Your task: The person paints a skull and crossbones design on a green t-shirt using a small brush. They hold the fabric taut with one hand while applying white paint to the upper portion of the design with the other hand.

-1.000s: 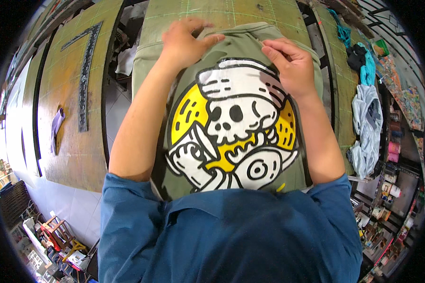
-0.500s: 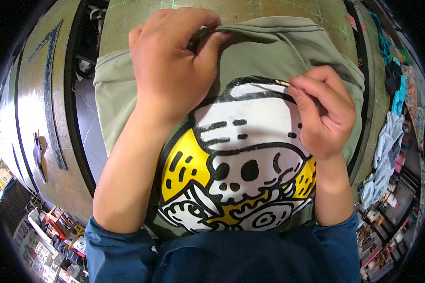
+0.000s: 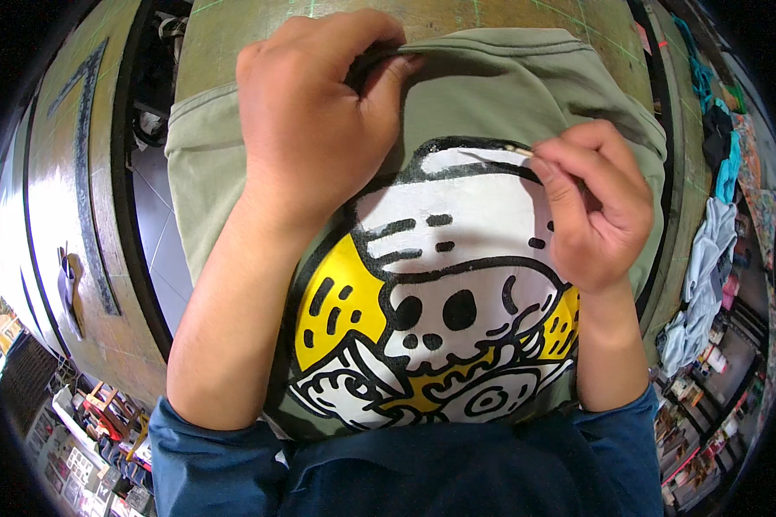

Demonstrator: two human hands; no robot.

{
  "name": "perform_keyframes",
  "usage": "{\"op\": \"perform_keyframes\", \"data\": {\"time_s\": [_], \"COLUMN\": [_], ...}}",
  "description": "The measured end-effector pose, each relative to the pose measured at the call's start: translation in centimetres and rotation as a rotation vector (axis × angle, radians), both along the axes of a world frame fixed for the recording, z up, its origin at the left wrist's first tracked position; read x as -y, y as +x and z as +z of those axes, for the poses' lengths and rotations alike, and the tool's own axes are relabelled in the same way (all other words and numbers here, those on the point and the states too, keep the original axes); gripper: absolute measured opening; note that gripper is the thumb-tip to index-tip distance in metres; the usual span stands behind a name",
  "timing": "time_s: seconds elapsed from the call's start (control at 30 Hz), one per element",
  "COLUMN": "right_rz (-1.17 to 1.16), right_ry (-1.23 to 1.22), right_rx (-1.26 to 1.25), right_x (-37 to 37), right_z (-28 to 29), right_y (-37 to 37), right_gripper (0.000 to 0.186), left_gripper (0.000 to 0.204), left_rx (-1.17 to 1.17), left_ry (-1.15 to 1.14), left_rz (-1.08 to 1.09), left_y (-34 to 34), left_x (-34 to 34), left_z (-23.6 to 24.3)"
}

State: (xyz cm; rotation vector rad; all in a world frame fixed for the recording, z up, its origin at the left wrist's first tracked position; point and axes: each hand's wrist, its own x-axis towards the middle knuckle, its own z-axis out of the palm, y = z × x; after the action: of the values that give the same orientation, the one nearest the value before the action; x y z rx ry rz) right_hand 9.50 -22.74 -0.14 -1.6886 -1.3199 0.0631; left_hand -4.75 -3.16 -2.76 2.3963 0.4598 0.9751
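An olive-green cloth garment point(image 3: 491, 99) lies spread before me, bearing a black, white and yellow painted skull picture point(image 3: 461, 233). Its hemmed far edge is pinched between the thumb and fingers of my left hand point(image 3: 319, 121), which lifts the cloth into folds. My right hand point(image 3: 602, 211) grips a thin paintbrush point(image 3: 517, 151) at the upper right of the picture. The brush's dark tip points left, over the white patch just below the top black outline; whether it touches the cloth I cannot tell. Most of the handle is hidden by my fingers.
A worn wooden table point(image 3: 336, 10) with green lines runs under the cloth. To the left, across a gap, stands another tabletop with a black metal square point(image 3: 88, 155) and a dark object point(image 3: 69, 289). Light-blue cloth point(image 3: 707, 267) and shelves of bottles are at the right.
The brush tip has come down slightly from the black outline to the white patch. My left hand keeps its pinch on the cloth, almost unmoved.
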Motion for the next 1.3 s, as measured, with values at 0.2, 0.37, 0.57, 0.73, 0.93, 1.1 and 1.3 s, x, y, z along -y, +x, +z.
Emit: {"op": "perform_keyframes", "data": {"time_s": [0.2,0.37,0.57,0.73,0.93,1.1,1.3], "right_rz": [-0.068,-0.014,0.005,0.016,-0.107,-0.012,0.007], "right_ry": [0.031,-0.005,-0.036,-0.067,-0.061,-0.089,-0.120], "right_rx": [-0.098,-0.170,-0.117,-0.013,-0.017,0.080,0.086], "right_x": [0.9,0.9,0.7,0.2,0.4,0.3,0.4], "right_z": [0.0,-0.2,-0.2,0.2,0.7,0.7,0.7], "right_y": [-0.2,0.4,0.3,-0.1,-2.0,-2.2,-2.3], "right_gripper": [0.007,0.006,0.008,0.009,0.010,0.011,0.011], "left_gripper": [0.016,0.016,0.015,0.016,0.017,0.015,0.016], "left_rx": [-0.097,-0.143,-0.133,-0.119,-0.191,-0.109,-0.045], "left_ry": [0.106,0.116,0.104,0.121,0.023,0.111,0.050], "left_rz": [0.050,0.061,0.060,0.049,0.141,0.096,0.057], "left_y": [0.1,0.1,0.0,-0.1,0.4,0.5,0.1], "left_x": [0.1,0.0,0.0,-0.2,1.2,0.9,0.1], "left_z": [0.4,0.5,0.2,0.2,1.0,1.0,0.2]}}
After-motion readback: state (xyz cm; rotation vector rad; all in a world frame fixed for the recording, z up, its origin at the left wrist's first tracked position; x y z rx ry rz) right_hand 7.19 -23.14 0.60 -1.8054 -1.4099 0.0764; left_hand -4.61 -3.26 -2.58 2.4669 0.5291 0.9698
